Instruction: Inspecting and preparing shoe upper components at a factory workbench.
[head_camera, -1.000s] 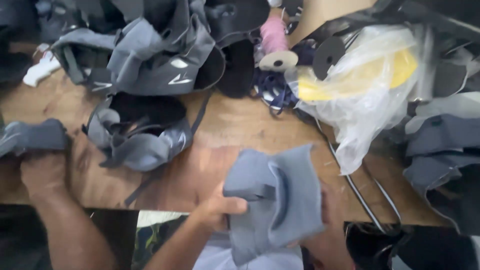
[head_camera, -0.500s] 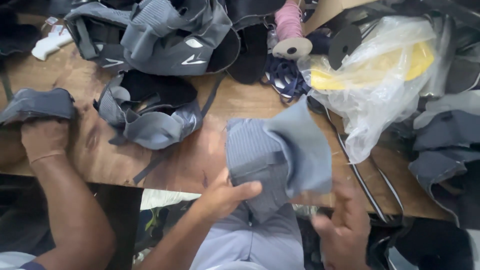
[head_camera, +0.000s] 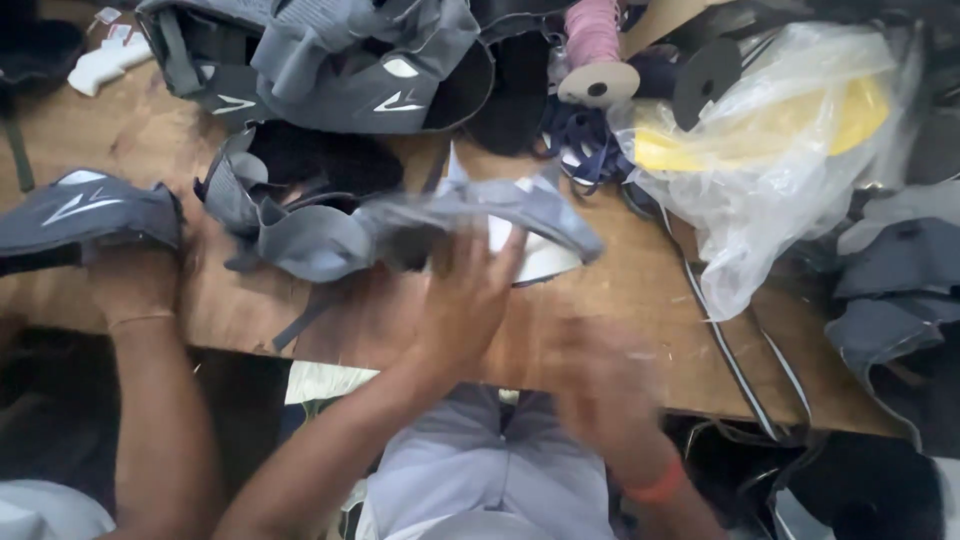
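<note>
My left hand (head_camera: 468, 300) reaches over the wooden table (head_camera: 640, 300), its fingers under a blurred grey shoe upper (head_camera: 520, 205) with a white inside. That upper lies against another grey upper with a black lining (head_camera: 290, 215). Low and to the right, my right hand (head_camera: 605, 385), with an orange wristband, is blurred and holds nothing. At the far left a co-worker's hand (head_camera: 130, 285) rests on the table below a grey upper with a white mark (head_camera: 85, 212).
A heap of grey uppers (head_camera: 320, 60) fills the back. A pink thread spool (head_camera: 595, 45), a black disc (head_camera: 705, 72) and a clear plastic bag with yellow contents (head_camera: 780, 130) stand at the back right. More grey pieces (head_camera: 900, 275) lie right. Cords (head_camera: 740, 375) run along the table.
My left hand has carried the grey upper up and away from my lap onto the table beside the black-lined upper. My right hand has let go and dropped back.
</note>
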